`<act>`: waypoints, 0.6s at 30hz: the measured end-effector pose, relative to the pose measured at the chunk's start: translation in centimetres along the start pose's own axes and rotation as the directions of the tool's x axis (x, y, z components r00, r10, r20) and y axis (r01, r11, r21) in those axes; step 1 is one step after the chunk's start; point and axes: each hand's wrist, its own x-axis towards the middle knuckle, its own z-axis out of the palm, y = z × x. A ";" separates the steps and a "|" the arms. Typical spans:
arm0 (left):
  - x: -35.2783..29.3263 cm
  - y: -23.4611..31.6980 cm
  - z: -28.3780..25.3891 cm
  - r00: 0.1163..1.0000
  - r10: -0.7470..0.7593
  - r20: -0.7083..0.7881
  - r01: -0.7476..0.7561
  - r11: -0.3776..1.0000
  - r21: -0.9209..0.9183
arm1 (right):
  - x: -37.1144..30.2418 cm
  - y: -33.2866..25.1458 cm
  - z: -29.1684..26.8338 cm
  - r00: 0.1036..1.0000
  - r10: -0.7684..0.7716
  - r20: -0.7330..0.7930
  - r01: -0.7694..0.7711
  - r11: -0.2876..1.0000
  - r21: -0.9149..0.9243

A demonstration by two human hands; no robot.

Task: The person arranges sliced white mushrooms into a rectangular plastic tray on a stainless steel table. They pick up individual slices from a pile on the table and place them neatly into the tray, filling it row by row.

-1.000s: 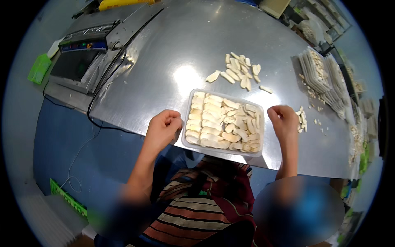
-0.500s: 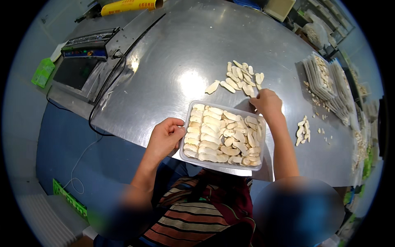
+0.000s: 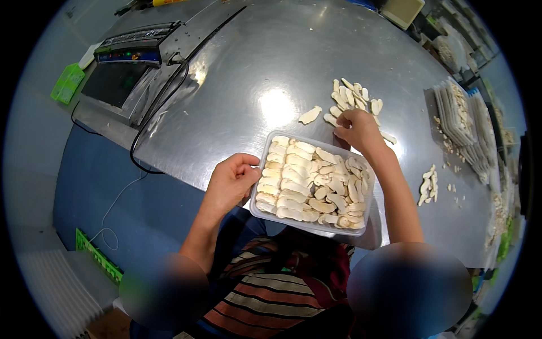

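A clear plastic tray (image 3: pixel 309 225) sits at the table's near edge, filled with pale mushroom slices (image 3: pixel 293 185). On its left side the slices overlap in two neat columns; on the right they lie more loosely. My left hand (image 3: pixel 230 179) has its curled fingers and thumb closed at the tray's left rim. Beyond the tray, my right hand (image 3: pixel 359 131) reaches down to the near side of a loose pile of mushroom slices (image 3: pixel 353 95). Its fingers are bent together, and the hand hides whatever is between them. One slice (image 3: pixel 310 115) lies apart, left of the pile.
A wrapping machine (image 3: pixel 121 76) with a black cable (image 3: pixel 148 121) stands on the steel table (image 3: pixel 243 73) at left. Stacked clear trays (image 3: pixel 454 116) stand at right, with mushroom scraps beside them. A smaller heap of slices (image 3: pixel 428 185) lies right of my forearm.
My right hand has moved left across the near side of the pile. My left hand stays at the tray's rim. The whole view has shifted a little.
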 end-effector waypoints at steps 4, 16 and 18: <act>0.2 0.0 0.1 1.000 0.017 -0.004 -0.017 1.000 0.004 | -1.2 0.7 -0.3 0.999 0.015 -0.034 -0.014 1.000 0.009; 1.1 -0.4 0.5 0.986 0.095 -0.138 -0.090 0.995 0.040 | -0.9 0.6 -0.3 0.994 0.113 0.002 -0.113 0.991 0.069; 1.3 -1.0 0.4 0.945 0.203 -0.255 -0.174 0.976 0.132 | -1.2 0.7 -0.5 0.996 0.085 -0.011 -0.084 0.996 0.040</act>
